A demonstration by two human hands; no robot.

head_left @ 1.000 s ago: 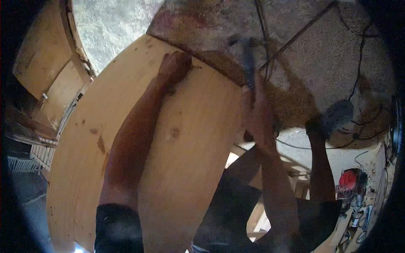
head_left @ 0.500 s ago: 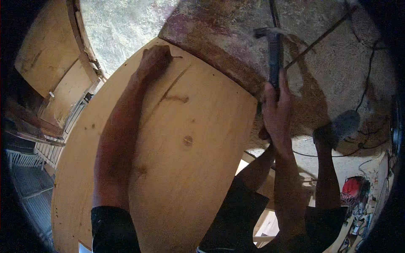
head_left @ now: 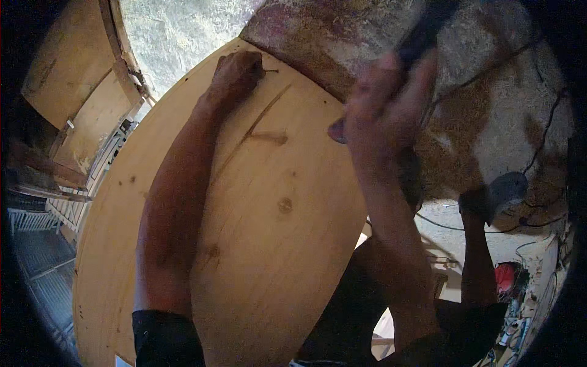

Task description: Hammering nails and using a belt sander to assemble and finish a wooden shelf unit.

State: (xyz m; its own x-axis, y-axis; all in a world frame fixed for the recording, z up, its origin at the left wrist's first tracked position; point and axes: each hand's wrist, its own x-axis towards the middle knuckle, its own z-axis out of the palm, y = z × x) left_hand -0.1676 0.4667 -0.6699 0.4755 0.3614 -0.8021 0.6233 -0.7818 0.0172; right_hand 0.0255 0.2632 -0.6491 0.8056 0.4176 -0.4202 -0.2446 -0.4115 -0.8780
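My left hand [head_left: 237, 74] is closed in a fist on the far end of a large pale wooden board [head_left: 318, 177]. A thin dark nail [head_left: 271, 71] shows at the right side of its fingers; how they grip it is hidden. To the right, my right hand [head_left: 391, 107] is wrapped around the dark handle of a hammer [head_left: 337, 130], raised near the board's right edge. Motion blurs this hand, and the hammer's upper part [head_left: 428, 30] is smeared against the dark background.
Behind the board is a rough, stained grey-brown floor [head_left: 489, 122]. At lower right, a leg [head_left: 477, 257] stands near a dark cable [head_left: 465, 230] and a red object [head_left: 505, 276]. Other wooden panels [head_left: 70, 67] lean at far left.
My right hand has moved left and upward with the hammer, which is now blurred and tilted. My left hand stays at the board's far end; the whole view has shifted slightly.
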